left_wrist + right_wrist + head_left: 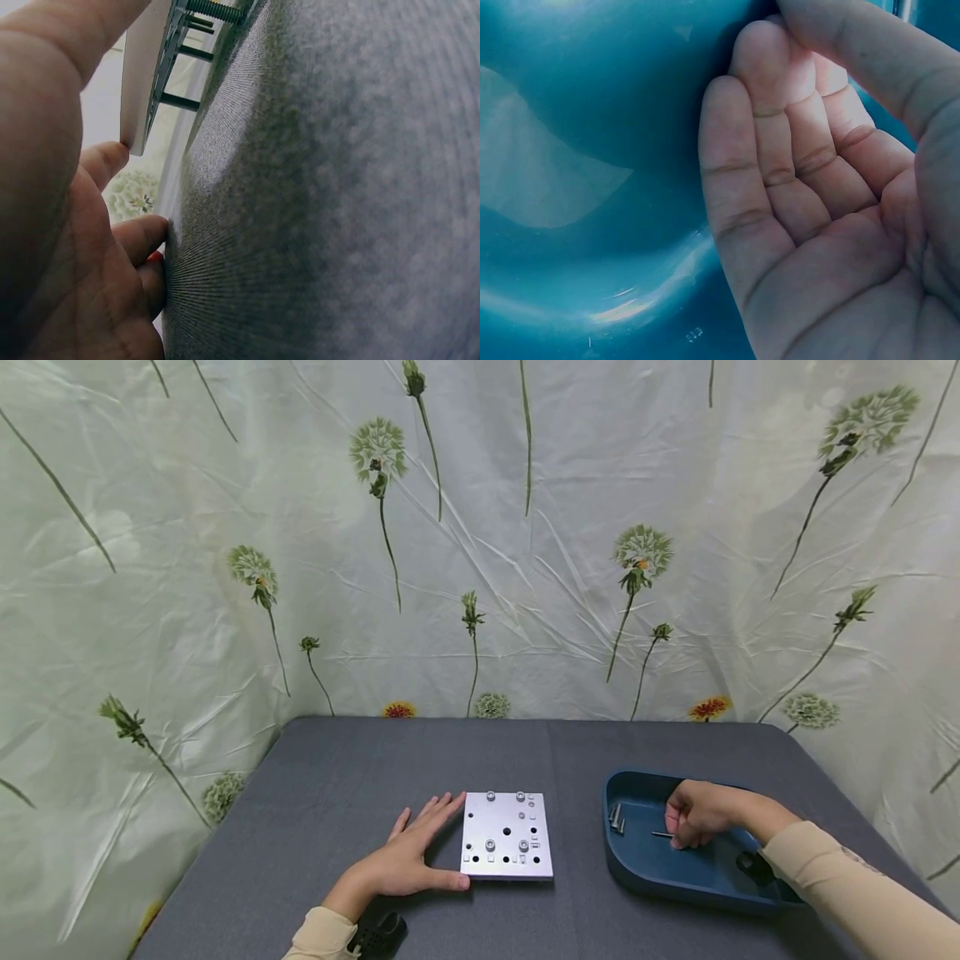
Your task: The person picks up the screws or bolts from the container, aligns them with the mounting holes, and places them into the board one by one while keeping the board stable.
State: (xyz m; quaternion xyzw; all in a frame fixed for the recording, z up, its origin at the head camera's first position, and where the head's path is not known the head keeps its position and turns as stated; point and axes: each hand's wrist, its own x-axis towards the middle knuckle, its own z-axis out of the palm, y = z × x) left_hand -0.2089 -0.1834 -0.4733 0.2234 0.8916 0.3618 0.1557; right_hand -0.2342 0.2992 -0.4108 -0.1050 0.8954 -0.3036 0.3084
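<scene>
My left hand (408, 860) lies flat, fingers straight, steadying the left edge of the drilled metal plate (507, 837). My right hand (696, 814) curls inside the blue tray (637, 868) around a thin pin (662, 834). It's slippery; a loose pinch could drop it.

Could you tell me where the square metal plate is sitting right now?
In the head view the metal plate lies flat on the grey table, near the front centre, with the left hand against its left edge and the blue tray to its right.
</scene>
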